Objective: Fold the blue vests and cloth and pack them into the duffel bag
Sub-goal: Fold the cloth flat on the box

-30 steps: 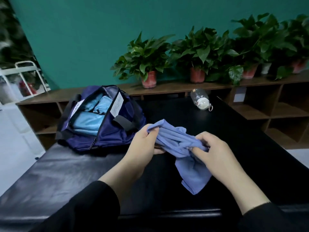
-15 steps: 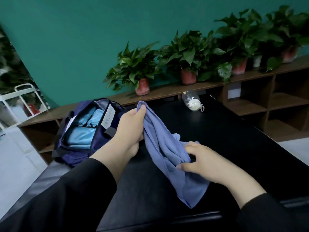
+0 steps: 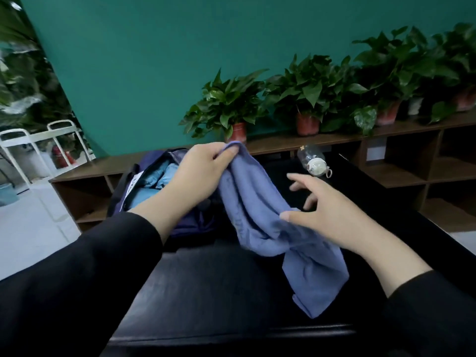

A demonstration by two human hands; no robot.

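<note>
while the left hand (image 3: 203, 171) pinches the cloth (image 3: 270, 222) hanging below its grip, the right hand (image 3: 322, 210) hovers open.

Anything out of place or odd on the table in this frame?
Only the clear bottle: it lies on its side at the table's far edge, cap toward the camera. Nothing looks spilled or damaged.

Crumpled blue cloth (image 3: 270, 215) hangs beside open duffel bag (image 3: 154, 176).
</note>
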